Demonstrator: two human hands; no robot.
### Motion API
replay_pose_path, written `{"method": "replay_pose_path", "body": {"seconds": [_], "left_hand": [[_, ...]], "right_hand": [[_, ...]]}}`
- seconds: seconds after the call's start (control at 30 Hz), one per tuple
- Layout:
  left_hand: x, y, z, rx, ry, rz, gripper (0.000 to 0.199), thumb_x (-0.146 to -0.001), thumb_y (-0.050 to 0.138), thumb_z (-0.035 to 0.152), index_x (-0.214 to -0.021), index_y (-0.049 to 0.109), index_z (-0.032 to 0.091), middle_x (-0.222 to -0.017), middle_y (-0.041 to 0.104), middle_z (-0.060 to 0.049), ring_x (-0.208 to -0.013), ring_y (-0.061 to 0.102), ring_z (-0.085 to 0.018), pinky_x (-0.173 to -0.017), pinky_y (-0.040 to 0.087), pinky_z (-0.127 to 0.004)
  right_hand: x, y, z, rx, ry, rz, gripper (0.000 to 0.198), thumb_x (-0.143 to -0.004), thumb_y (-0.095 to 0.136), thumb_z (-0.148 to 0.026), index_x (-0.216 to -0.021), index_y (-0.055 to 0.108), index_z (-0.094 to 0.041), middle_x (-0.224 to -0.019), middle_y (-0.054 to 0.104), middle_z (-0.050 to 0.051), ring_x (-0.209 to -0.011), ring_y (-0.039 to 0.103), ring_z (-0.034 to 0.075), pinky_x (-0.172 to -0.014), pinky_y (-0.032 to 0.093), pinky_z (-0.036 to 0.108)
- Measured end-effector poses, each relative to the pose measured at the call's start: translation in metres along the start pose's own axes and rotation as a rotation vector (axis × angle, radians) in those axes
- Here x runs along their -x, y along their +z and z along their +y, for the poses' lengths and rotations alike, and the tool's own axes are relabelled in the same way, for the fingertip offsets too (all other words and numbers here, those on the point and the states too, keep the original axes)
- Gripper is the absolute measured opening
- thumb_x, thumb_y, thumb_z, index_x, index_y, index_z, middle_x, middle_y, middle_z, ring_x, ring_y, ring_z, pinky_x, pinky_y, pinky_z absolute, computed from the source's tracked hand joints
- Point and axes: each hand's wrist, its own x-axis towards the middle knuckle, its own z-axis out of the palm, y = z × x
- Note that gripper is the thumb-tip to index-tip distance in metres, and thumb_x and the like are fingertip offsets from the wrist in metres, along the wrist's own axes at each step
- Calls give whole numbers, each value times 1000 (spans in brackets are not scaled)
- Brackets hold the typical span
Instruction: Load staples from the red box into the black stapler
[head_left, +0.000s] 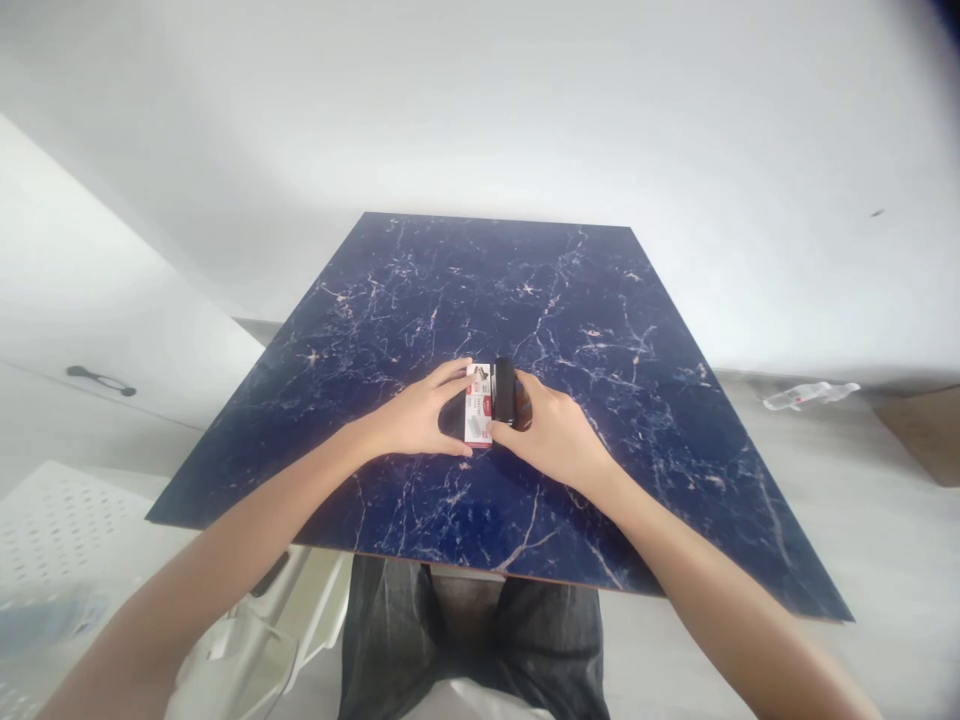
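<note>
Near the middle of the dark blue marbled tabletop, a small white and red printed box sits between my hands. My left hand grips it at its ends, thumb at the near end and fingertips at the far end. Right beside the box is a black stapler with a thin silvery edge, its details too small to make out fully. My right hand curls round the stapler's right side, its thumb reaching to the box's near right corner. The fingers of that hand are partly hidden behind the stapler.
On the floor at right lie a clear plastic bottle and a brown cardboard piece. A white cabinet with a dark handle stands at left. Below it are a perforated white container and a pale plastic bin.
</note>
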Motion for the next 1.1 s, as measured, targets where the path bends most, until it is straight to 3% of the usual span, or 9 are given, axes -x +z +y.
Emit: {"method": "replay_pose_path", "body": {"seconds": [0.1,0.17,0.37,0.57,0.77,0.97,1.1], "left_hand": [[-16,3,-1,20,-11,1,105,-69,93,52,-159,45,30,-176,14,-13,-154,40,-40,-124,41,-56],[-33,5,-1,0,3,-15,104,-68,93,53,-157,47,29,-175,22,-14,-155,37,-40,-125,38,-57],[-111,18,12,-86,35,-81,106,-67,90,58,-157,47,23,-172,28,-16,-151,43,-40,-123,38,-55],[-197,58,48,-70,91,-89,112,-68,86,61,-161,41,18,-171,29,-18,-153,39,-41,-125,36,-52],[-268,103,85,-52,128,-117,115,-72,84,60,-164,34,15,-174,20,-21,-157,31,-43,-125,34,-54],[-290,109,99,-121,115,-195,125,-69,86,64,-168,24,17,-176,10,-22,-160,21,-46,-128,23,-60],[-267,92,95,-160,83,-181,125,-77,72,81,-169,20,15,-176,1,-22,-162,12,-46,-130,18,-60]], "right_hand": [[-4,-6,6,48,26,27,57,-82,72,-30,-137,59,-25,-99,77,5,-82,74,26,-74,55,37],[-7,-13,13,95,56,41,52,-82,71,-31,-132,61,-25,-100,77,6,-81,73,27,-72,53,36],[-19,-52,44,260,120,58,42,-86,63,-32,-126,63,-20,-104,77,12,-88,73,31,-73,51,37],[-22,-105,101,397,405,112,55,-87,60,-40,-136,62,-15,-113,76,19,-96,73,37,-77,53,40],[-8,-145,150,420,586,300,54,-85,60,-40,-133,67,-17,-113,77,18,-105,72,36,-85,52,41],[-2,-149,162,390,674,371,64,-85,61,-42,-143,60,-15,-120,75,21,-112,69,40,-92,51,48],[-9,-141,148,453,590,614,63,-93,53,-43,-146,55,-8,-129,69,27,-118,65,43,-98,49,54]]}}
